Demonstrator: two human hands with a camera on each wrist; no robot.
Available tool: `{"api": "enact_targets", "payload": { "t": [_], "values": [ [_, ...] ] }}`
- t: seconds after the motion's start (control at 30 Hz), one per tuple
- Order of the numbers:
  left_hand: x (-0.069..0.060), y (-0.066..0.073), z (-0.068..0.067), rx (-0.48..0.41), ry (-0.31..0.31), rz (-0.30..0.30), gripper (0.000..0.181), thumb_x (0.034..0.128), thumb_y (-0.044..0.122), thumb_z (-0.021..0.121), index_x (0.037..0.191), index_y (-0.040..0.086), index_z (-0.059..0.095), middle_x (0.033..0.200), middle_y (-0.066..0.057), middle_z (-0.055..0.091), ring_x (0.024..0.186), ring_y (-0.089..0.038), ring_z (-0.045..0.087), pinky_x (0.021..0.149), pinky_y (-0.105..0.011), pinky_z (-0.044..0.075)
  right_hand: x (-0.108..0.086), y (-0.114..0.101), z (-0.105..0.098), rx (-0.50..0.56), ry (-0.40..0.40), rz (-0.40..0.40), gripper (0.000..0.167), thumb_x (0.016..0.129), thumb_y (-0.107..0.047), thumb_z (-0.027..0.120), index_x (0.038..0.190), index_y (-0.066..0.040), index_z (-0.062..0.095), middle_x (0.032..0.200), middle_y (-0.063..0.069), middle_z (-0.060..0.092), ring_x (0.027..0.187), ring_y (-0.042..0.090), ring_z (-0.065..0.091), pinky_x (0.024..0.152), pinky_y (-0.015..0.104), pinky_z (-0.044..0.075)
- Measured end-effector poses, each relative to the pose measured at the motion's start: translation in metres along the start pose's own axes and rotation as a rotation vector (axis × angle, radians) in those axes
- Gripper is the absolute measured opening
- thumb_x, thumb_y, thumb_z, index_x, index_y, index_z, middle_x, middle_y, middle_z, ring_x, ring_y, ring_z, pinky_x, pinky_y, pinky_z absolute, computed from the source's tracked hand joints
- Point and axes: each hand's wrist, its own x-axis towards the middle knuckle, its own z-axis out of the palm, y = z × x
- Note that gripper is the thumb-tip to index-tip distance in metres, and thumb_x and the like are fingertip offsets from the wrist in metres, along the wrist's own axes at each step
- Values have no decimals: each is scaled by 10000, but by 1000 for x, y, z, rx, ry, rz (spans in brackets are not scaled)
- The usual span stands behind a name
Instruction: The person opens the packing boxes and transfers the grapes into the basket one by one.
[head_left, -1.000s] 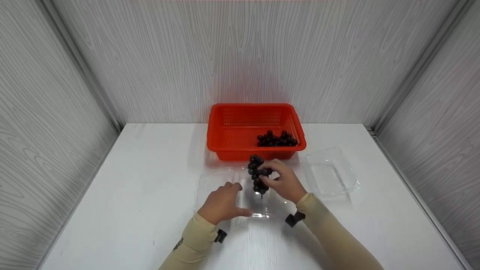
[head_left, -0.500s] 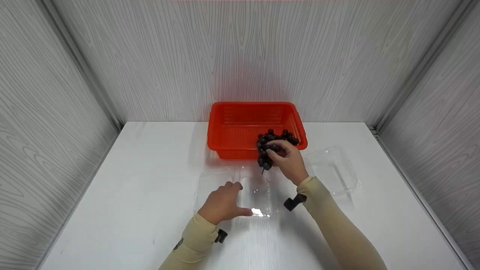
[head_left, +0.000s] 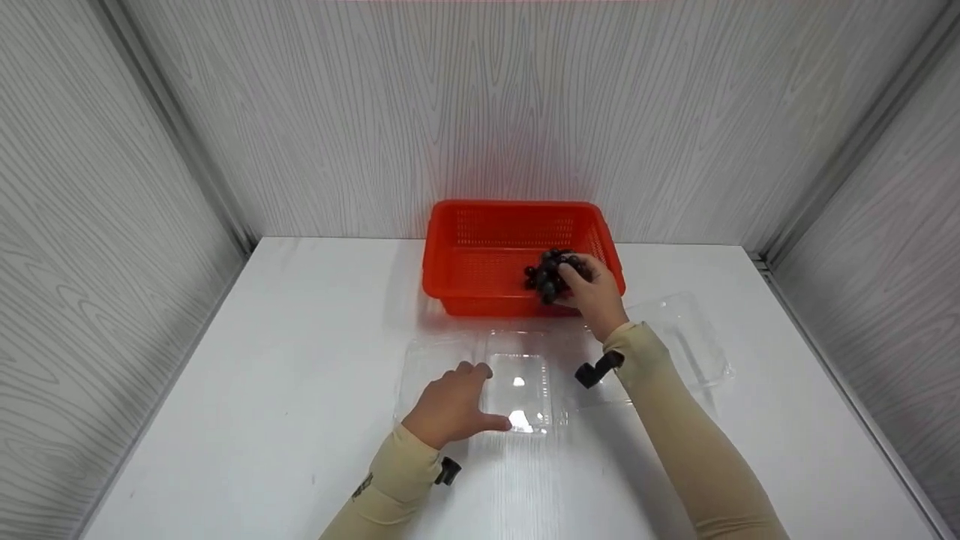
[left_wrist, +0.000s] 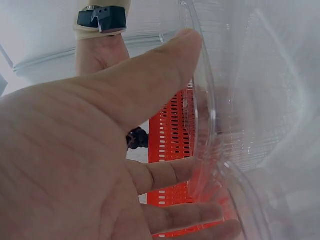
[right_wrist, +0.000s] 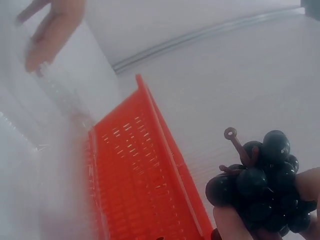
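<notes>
In the head view my right hand (head_left: 596, 296) pinches a bunch of dark grapes (head_left: 548, 279) over the front right part of the red basket (head_left: 517, 306). The right wrist view shows this bunch (right_wrist: 265, 185) between thumb and fingers, its brown stem pointing up. Other grapes inside the basket are mostly hidden behind the hand. My left hand (head_left: 454, 405) rests at a clear plastic container (head_left: 517, 382), its thumb and fingers spread apart. In the left wrist view those outstretched fingers touch the clear rim (left_wrist: 205, 110).
A second clear plastic container (head_left: 682, 337) lies on the right of the white table (head_left: 300, 360), partly behind my right forearm. Pale wood-grain walls (head_left: 510, 97) enclose the back and both sides. The basket stands close to the back wall.
My right hand has carried the grapes away from above the clear container, forward and slightly right, to the basket. The left hand has stayed at the container.
</notes>
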Motion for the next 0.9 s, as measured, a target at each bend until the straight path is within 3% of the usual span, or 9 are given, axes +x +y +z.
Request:
{"api": "enact_targets", "payload": {
  "t": [0.3,0.57,0.7,0.9],
  "values": [
    [-3,4,2,0,-19,-9,785,764,503,886,1327,43,592,1038,-103,612,835,-250,598,762,-441,559,5,1,-4,87,57,96,442,1048,-200,564,1463,-100,451,1544,147,411,1357,346,496,1034,452,534],
    [-3,3,2,2,-10,14,783,767,508,880,1318,32,592,1002,-90,591,811,-258,585,715,-446,540,7,2,-5,194,60,70,544,1025,-129,511,1536,-53,339,1596,174,333,1446,327,424,1090,416,491],
    [-2,3,1,4,-1,17,785,764,506,883,1313,24,595,999,-98,591,813,-270,589,715,-459,542,3,0,-8,200,55,3,496,1035,-98,486,1499,16,353,1536,221,356,1416,344,448,1075,394,505],
    [-3,3,0,25,-8,10,781,782,533,861,1332,43,603,1060,-113,622,876,-291,617,762,-482,556,-19,-2,-14,162,74,-158,262,1032,-41,513,1281,34,480,1302,177,485,1255,312,540,1015,421,547]
  ]
}}
